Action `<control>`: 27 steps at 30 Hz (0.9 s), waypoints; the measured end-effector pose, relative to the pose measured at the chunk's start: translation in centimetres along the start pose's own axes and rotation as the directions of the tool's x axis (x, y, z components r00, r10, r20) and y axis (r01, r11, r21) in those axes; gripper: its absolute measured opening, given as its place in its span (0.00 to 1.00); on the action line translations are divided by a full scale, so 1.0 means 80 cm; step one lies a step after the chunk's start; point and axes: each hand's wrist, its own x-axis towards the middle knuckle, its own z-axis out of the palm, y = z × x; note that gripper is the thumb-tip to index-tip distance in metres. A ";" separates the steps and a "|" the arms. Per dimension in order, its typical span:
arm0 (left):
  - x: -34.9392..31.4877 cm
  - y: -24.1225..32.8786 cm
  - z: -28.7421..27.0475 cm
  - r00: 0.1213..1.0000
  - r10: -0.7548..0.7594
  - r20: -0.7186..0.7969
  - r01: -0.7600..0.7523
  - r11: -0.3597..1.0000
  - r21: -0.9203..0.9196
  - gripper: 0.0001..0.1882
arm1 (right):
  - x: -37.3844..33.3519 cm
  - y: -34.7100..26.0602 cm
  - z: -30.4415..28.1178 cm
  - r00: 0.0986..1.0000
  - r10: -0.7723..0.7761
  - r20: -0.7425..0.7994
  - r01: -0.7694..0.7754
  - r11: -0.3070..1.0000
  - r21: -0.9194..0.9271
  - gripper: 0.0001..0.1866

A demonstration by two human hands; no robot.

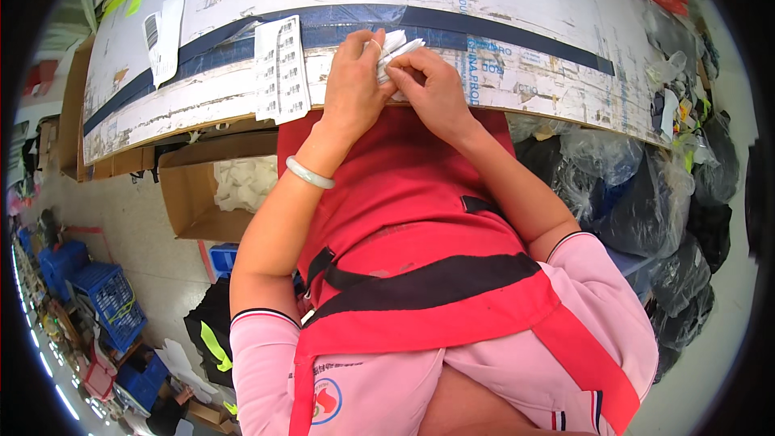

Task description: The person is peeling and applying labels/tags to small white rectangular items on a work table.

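Note:
Both hands meet at the near edge of the worktable (218,93), around a small bundle of folded white slips (394,44), either paper or cloth labels. My left hand (355,77) is closed on the bundle's left side, its fingertips at the top. From the right, my right hand (432,85) pinches the lower right part of the slips between thumb and fingers. A thin, light strand seems to cross near the left fingertips, too small to make out. Just left of my left hand lies a white sheet of printed barcode stickers (281,69).
Another white label sheet (165,40) lies farther left, partly over a long dark blue strip (517,36) along the tabletop. Below the table's left side stands an open cardboard box (187,194) with white pieces. Clear bags of dark goods (638,202) crowd the right; blue crates (109,299) stand left.

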 end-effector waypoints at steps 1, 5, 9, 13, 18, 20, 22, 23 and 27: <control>-0.001 -0.002 0.000 1.000 -0.009 0.004 0.009 1.000 -0.028 0.31 | 0.004 -0.002 0.002 0.992 -0.121 -0.042 0.112 0.980 -0.167 0.06; -0.006 -0.007 0.003 1.000 -0.013 -0.022 0.012 0.999 -0.043 0.30 | 0.006 -0.004 0.005 0.998 -0.057 -0.031 0.051 0.985 -0.163 0.05; -0.004 -0.013 -0.014 0.996 -0.076 0.038 0.083 0.973 -0.213 0.27 | 0.010 -0.001 0.004 0.997 -0.066 -0.045 0.057 0.982 -0.179 0.05; 0.003 -0.034 -0.026 0.868 -0.422 0.261 0.432 0.385 -0.815 0.20 | 0.013 -0.008 -0.001 0.997 -0.065 -0.036 0.057 0.978 -0.203 0.06; -0.011 -0.027 -0.012 0.860 -0.503 0.081 0.343 0.454 -0.822 0.24 | 0.017 -0.017 -0.025 0.968 -0.214 0.134 0.250 0.881 -0.401 0.19; -0.013 -0.025 -0.007 0.875 -0.478 0.075 0.318 0.451 -0.834 0.27 | 0.028 -0.013 -0.045 0.911 -0.311 0.271 0.403 0.810 -0.426 0.35; -0.012 -0.020 -0.002 0.876 -0.480 0.047 0.308 0.481 -0.821 0.28 | 0.045 -0.013 -0.055 0.855 -0.307 0.417 0.492 0.733 -0.469 0.40; -0.011 -0.016 0.000 0.875 -0.482 0.034 0.310 0.505 -0.806 0.28 | 0.054 -0.007 -0.058 0.829 -0.297 0.474 0.526 0.704 -0.477 0.40; -0.010 -0.008 0.008 0.882 -0.466 0.068 0.340 0.530 -0.777 0.27 | 0.074 -0.008 -0.062 0.746 -0.229 0.625 0.526 0.779 -0.342 0.42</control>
